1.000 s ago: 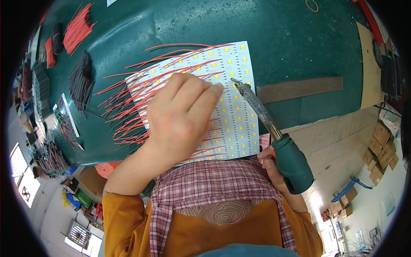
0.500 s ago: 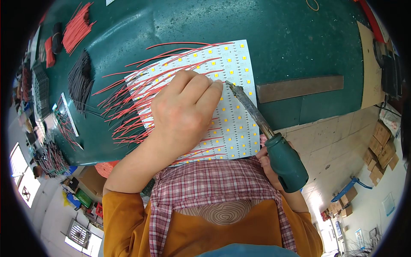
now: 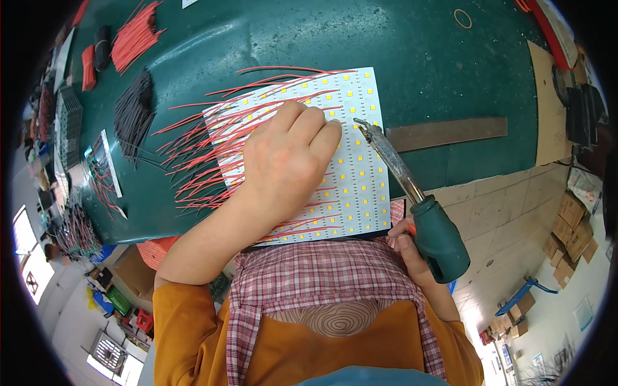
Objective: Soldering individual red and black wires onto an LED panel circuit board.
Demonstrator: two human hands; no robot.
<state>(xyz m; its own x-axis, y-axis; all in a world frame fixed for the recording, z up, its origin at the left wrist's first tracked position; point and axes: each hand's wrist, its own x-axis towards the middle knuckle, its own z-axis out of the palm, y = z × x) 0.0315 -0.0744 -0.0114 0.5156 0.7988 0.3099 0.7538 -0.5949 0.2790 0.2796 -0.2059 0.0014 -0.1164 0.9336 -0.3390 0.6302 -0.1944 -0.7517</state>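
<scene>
My left hand (image 3: 286, 157) is closed in a pinch over a white LED panel (image 3: 380, 212) dotted with small yellow squares. A red wire (image 3: 343, 122) just shows at its fingertips, which are mostly hidden under the hand. Several red wires (image 3: 193, 164) and black wires run across the panel and stick out past its left edge. My right hand (image 3: 412, 251) grips a soldering iron (image 3: 444, 248) by its green handle, partly hidden behind it. The iron's bent dark tip (image 3: 360, 122) is over the panel, a little right of my left fingertips.
A flat metal bar (image 3: 450, 133) lies right of the panel on the green table mat (image 3: 418, 58). Bundles of red wire (image 3: 136, 38) and black wire (image 3: 134, 112) lie at the left, near a wired strip (image 3: 111, 164). A rubber band (image 3: 462, 19) and cardboard (image 3: 544, 103) are at the far right.
The soldering iron's tip has drawn away from my left fingertips, slightly to the right. In the picture, the panel and my left hand sit a little further right.
</scene>
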